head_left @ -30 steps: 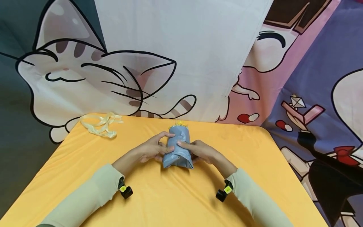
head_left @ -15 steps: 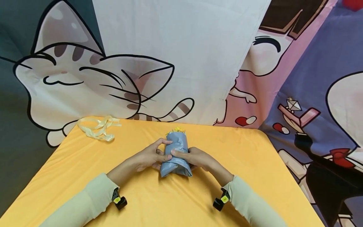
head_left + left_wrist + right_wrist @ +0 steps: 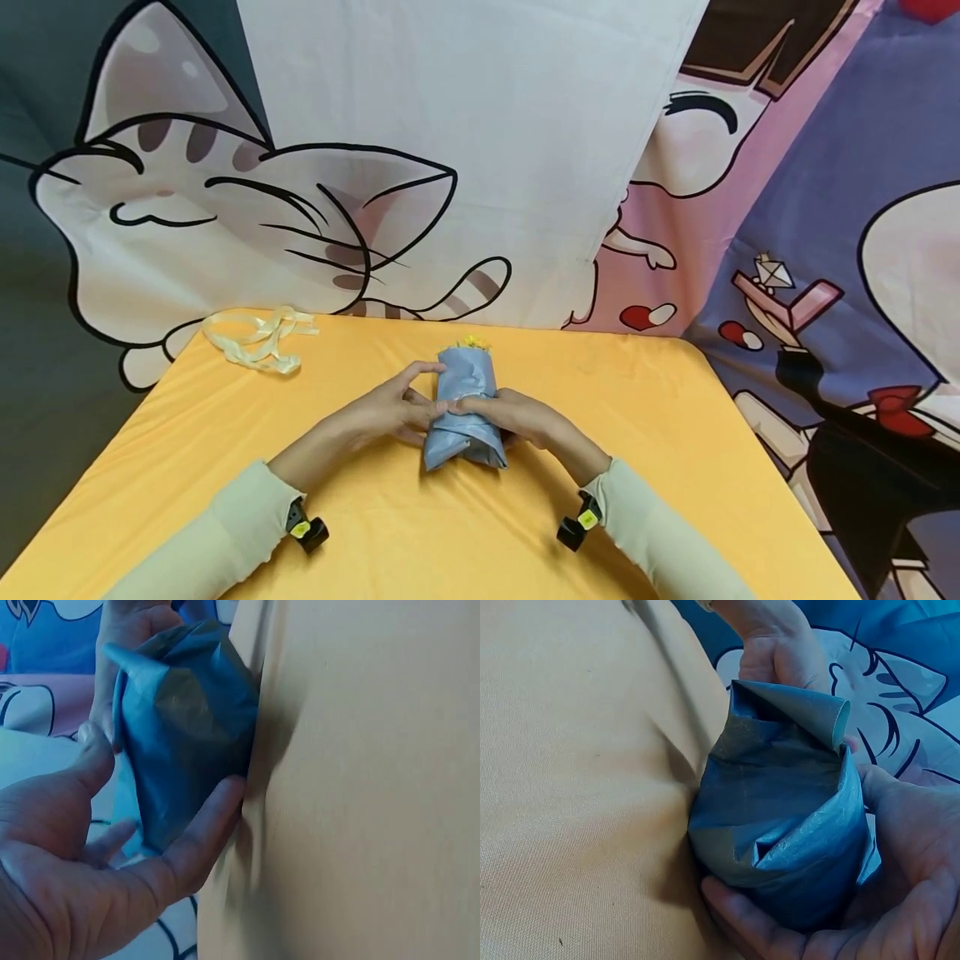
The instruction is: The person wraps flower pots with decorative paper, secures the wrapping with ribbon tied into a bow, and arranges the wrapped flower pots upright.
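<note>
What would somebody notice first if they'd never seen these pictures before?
Probably the big smiling cartoon cat on the backdrop, toward the left. Next might come the blue bundle in the middle, held between the left hand and right hand, with yellow bits showing at its far end. A pale ribbon lies at the far left corner of the yellow table.

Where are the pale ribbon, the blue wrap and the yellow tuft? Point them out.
Pale ribbon (image 3: 271, 337), head view: slanting strand near its middle.
Blue wrap (image 3: 467, 377), head view: upper part of its side.
Yellow tuft (image 3: 472, 342), head view: its middle.
</note>
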